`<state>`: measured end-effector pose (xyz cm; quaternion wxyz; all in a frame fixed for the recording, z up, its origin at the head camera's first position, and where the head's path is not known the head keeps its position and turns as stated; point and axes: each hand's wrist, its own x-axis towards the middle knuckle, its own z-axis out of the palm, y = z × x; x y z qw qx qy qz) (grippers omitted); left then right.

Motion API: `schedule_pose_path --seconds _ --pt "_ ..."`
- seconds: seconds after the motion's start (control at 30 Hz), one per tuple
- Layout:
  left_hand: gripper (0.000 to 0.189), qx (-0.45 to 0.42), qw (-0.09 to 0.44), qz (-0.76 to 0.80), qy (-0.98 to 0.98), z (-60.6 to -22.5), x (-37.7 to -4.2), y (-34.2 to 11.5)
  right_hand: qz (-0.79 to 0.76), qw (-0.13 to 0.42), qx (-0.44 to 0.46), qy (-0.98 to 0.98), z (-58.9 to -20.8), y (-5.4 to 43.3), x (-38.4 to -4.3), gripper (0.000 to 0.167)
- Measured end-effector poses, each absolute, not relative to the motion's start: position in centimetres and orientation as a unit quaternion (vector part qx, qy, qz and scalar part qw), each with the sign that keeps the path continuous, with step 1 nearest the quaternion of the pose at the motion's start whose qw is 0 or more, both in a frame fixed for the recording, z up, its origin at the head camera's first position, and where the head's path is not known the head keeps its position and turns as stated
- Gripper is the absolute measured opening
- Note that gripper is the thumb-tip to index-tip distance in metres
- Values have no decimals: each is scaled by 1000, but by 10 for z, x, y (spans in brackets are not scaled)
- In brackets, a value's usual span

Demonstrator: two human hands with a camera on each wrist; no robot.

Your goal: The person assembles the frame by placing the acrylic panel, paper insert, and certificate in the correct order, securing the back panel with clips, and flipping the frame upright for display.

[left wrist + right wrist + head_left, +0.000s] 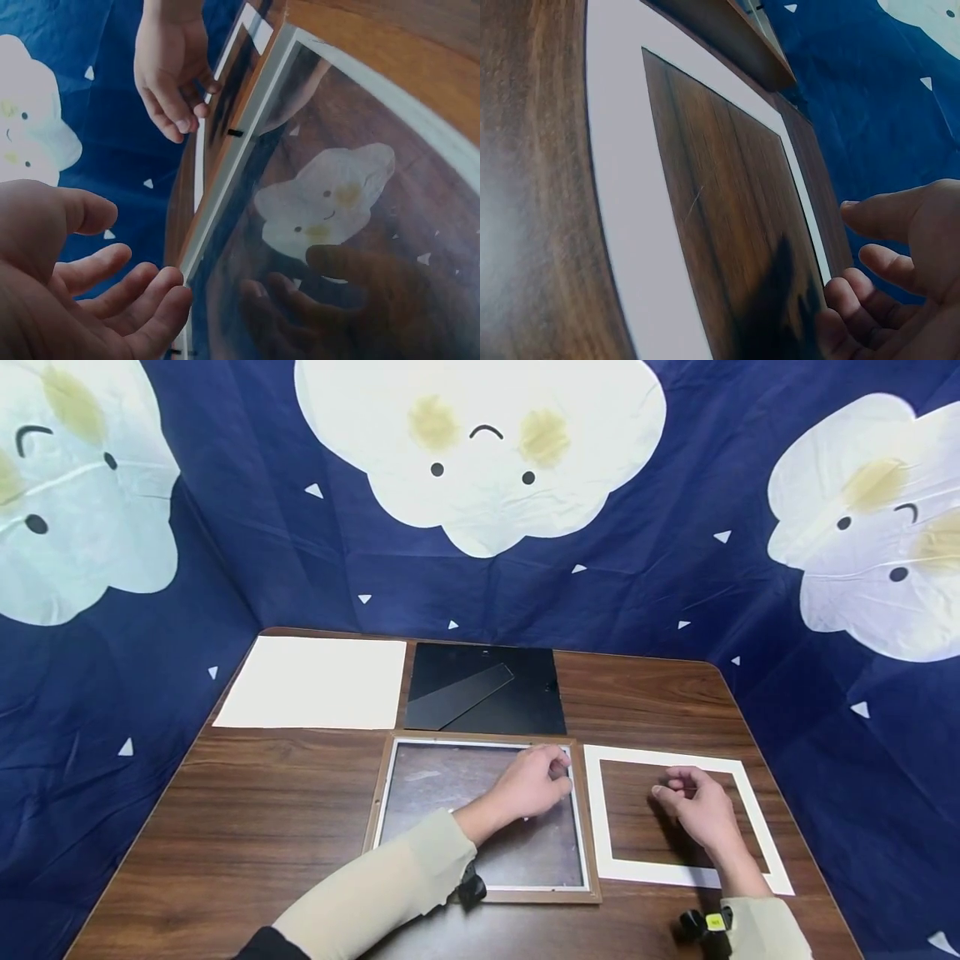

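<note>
A brown picture frame [381, 793] with a white inner edge lies on the table, a clear reflective pane [450, 777] inside it. My left hand [528, 783] hovers above the pane's right part, fingers loosely bent and holding nothing. In the left wrist view, this hand [97, 277] is reflected in the pane. To the frame's right lies a white mat [597, 810] with a rectangular opening. Over that opening is my right hand [701, 810], its fingers relaxed and apart from the mat. The right wrist view shows nothing in the right hand [907, 262].
A white sheet [315, 681] lies at the table's back left. Beside it is a black backing board [525, 693] with a stand leg [468, 693], just behind the frame. Dark blue cloth [487, 593] with cloud prints surrounds the wooden table [247, 818].
</note>
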<state>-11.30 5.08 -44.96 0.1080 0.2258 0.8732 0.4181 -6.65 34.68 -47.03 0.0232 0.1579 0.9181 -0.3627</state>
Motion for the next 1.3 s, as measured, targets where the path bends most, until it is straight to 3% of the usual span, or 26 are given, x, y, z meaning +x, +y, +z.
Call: schedule_pose_path --seconds 0.37,0.7,1.3 --pt "25 190 77 426 881 -435 -136 12 -370 7 94 924 -462 312 -97 43" --pt "17 160 87 441 879 -428 -149 -15 -388 5 48 920 -457 278 -122 41" --pt "34 192 181 466 844 -433 -135 61 -313 -17 103 944 -455 343 -94 44"
